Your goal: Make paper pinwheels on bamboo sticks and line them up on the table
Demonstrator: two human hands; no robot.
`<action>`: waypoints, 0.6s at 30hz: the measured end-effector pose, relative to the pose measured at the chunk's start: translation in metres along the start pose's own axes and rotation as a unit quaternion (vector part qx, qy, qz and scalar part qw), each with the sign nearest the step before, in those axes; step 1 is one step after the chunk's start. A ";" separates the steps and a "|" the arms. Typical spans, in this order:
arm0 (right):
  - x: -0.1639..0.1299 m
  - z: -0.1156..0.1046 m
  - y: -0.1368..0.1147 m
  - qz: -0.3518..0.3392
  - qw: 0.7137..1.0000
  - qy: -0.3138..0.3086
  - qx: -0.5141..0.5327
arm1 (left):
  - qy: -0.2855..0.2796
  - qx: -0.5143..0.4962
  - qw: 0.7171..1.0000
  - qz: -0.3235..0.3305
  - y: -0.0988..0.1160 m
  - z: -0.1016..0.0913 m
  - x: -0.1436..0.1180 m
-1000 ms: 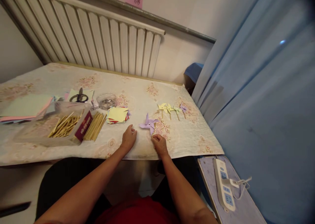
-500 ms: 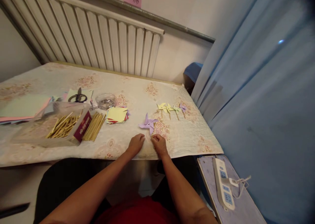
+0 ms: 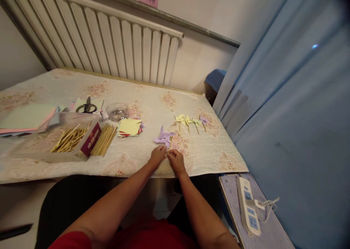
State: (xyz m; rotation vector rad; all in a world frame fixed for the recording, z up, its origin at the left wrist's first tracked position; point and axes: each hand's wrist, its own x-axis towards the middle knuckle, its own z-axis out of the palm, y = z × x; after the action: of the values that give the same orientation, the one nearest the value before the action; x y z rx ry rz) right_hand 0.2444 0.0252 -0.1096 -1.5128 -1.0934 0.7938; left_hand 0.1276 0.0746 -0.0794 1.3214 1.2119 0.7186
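Observation:
A purple paper pinwheel (image 3: 164, 137) with a small pin at its centre is at the table's front edge, its blades pointing away from me. My right hand (image 3: 176, 161) pinches its thin stick just below the blades; the fingers hide most of the stick. Fingers closed, my left hand (image 3: 158, 156) meets the right one at the stick and lower blade. Farther right, several small pinwheels (image 3: 187, 120) in yellow, green and purple lie in a row. Left of my hands is a stack of coloured paper squares (image 3: 129, 127), yellow on top.
A clear plastic box (image 3: 41, 146) holds loose wooden sticks (image 3: 71, 138); more sticks (image 3: 104, 141) lie beside it. Behind are a dish of small metal pins (image 3: 118, 114), black scissors (image 3: 86, 107) and paper sheets (image 3: 24, 119). A power strip (image 3: 248, 207) sits lower right, beside a blue curtain (image 3: 287, 132).
My left hand has moved right and closed in on the stick beside my right hand. The purple pinwheel has shifted slightly left; my right hand has barely moved.

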 end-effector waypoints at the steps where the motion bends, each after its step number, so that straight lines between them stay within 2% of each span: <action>1: 0.000 0.000 0.000 0.001 1.000 -0.001 0.001 | 0.002 -0.006 1.000 -0.002 0.000 0.001 0.001; 18: 0.001 0.001 0.002 0.002 1.000 -0.016 0.015 | 0.021 -0.037 0.999 -0.002 0.000 0.005 0.007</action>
State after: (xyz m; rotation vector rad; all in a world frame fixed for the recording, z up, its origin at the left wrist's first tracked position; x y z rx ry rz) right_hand 0.2446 0.0263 -0.1115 -1.4812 -1.0976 0.8353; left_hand 0.1338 0.0794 -0.0819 1.2485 1.2088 0.7844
